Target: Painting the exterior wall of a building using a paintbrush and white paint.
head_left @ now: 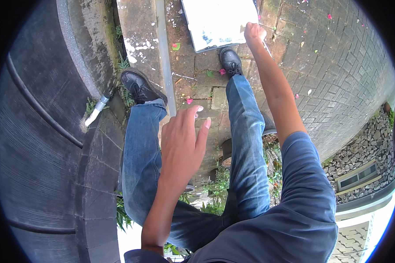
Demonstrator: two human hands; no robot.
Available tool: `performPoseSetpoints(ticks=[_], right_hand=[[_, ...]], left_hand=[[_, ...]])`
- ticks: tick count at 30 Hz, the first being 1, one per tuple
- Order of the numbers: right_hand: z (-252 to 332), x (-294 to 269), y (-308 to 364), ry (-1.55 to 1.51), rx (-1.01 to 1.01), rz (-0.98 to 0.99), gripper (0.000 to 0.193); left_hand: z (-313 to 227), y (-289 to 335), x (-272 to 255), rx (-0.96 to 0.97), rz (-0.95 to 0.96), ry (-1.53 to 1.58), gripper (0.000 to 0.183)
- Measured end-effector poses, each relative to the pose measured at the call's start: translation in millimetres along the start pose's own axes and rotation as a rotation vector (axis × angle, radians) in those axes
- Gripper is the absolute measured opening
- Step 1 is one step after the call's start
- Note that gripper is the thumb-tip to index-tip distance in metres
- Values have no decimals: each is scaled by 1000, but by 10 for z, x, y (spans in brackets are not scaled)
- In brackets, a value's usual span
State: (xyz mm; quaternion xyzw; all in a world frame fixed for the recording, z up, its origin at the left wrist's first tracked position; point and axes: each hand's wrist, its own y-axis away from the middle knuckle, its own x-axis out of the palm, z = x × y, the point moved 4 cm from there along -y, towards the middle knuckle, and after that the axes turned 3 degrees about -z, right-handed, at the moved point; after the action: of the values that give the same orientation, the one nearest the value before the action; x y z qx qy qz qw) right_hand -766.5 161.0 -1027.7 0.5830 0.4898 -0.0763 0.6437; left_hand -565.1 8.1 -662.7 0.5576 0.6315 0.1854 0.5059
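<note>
My right hand [254,35] is closed in a fist at the right edge of a flat, white-covered tray or panel [224,22]. A thin rod [268,49] comes out below the fist; its other end is hidden. Grey-blue smears mark the near part of the white surface, and its rim is dark. My left hand [183,136] hangs in the air above my legs, fingers slightly bent and thumb apart, with nothing in it.
My black shoes [138,85] stand apart, one beside the kerb, the other by the white panel. White splashes [142,46] mark the kerb. A pale pipe end [92,117] juts from the dark wall at left. Petals dot the brick paving [329,65].
</note>
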Motion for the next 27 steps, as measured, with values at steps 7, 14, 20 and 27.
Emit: performPoseSetpoints(ticks=[7, 14, 20, 27], right_hand=[[201, 29, 162, 23, -304, -193, 22], [-26, 149, 123, -87, -157, 4, 21], [-50, 86, -4, 0, -54, -107, 21], [489, -20, 232, -266, -381, -220, 19]], left_hand=[[-22, -6, 36, 58, -22, 3, 31], [-83, -50, 11, 33, 6, -6, 29], [-114, -33, 5, 39, 8, -28, 29], [-87, -54, 45, 51, 3, -3, 30]])
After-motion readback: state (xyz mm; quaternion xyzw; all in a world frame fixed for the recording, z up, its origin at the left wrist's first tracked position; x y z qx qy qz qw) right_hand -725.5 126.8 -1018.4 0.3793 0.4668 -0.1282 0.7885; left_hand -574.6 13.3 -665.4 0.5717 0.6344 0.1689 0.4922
